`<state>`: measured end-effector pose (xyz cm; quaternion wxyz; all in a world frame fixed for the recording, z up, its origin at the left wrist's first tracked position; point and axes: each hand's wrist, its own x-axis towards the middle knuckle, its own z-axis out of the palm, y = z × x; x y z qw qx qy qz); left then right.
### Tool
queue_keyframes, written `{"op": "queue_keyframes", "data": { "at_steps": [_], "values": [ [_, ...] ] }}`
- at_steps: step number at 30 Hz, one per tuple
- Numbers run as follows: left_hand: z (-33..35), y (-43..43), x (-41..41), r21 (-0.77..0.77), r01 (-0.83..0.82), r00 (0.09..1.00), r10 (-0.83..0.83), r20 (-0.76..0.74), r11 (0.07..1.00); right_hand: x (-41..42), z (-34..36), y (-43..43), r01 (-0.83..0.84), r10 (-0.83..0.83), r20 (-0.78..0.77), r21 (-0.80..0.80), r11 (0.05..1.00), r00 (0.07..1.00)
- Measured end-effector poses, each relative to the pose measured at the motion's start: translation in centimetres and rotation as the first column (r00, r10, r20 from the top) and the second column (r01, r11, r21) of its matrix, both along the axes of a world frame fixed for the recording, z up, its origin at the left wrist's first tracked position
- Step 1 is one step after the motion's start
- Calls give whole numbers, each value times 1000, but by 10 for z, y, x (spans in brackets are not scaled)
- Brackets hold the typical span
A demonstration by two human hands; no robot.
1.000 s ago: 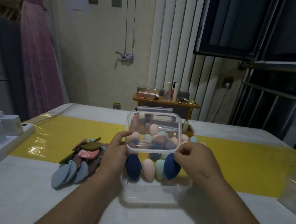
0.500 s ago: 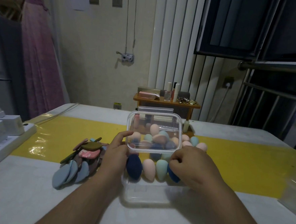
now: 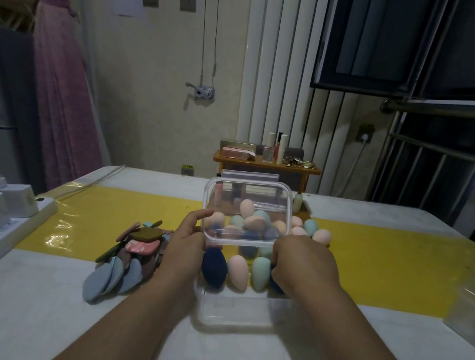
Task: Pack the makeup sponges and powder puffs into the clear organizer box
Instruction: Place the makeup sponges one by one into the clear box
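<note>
Lying at the far left of the work, a fanned heap of flat powder puffs in grey-blue, olive, pink and brown [image 3: 130,254] rests on the white and yellow surface [image 3: 38,315], just beside the left hand [image 3: 186,246] and still outside the clear plastic organizer box [image 3: 238,312]. That hand's fingers [image 3: 200,215] are curled onto the left edge of the clear rectangular lid [image 3: 246,211], which stands raised behind the box. Inside the box a row of egg-shaped sponges stands with long axes tilted up and away: a navy sponge [image 3: 214,268], a pale pink sponge [image 3: 237,271], a mint green sponge [image 3: 260,273]. At the row's right end the right hand [image 3: 303,263] has its fingers closed around a dark blue sponge [image 3: 275,285], mostly hidden beneath the palm. Loose pink and teal sponges [image 3: 310,230] lie just beyond that hand, so the right is the nearer one for them, and the left for the puffs.
</note>
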<state>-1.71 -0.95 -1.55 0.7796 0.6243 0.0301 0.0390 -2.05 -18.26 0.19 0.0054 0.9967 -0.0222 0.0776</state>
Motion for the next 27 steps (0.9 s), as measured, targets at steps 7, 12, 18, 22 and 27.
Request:
{"op": "queue_keyframes", "data": {
  "at_steps": [7, 12, 18, 22, 27],
  "values": [
    [-3, -1, 3, 8, -24, 1000, 24, 5, 1000, 2, -4, 0, -63, 60, 44, 73, 995, 997],
    [-3, -1, 5, 33, -24, 1000, 24, 4, 999, 4, -5, -9, -99, 107, -18, 250, 963, 994],
    [-3, -1, 6, 38, -28, 1000, 27, 9, 999, 9, -10, -13, -112, 130, -42, 294, 949, 991],
    [-4, -1, 5, 33, -18, 1000, 18, 9, 999, 4, -9, -10, -116, 106, 51, 276, 954, 993],
    [-2, -1, 3, 10, -30, 1000, 30, -3, 1000, 6, -11, -15, -108, 104, 35, 474, 874, 994]
  ]
}}
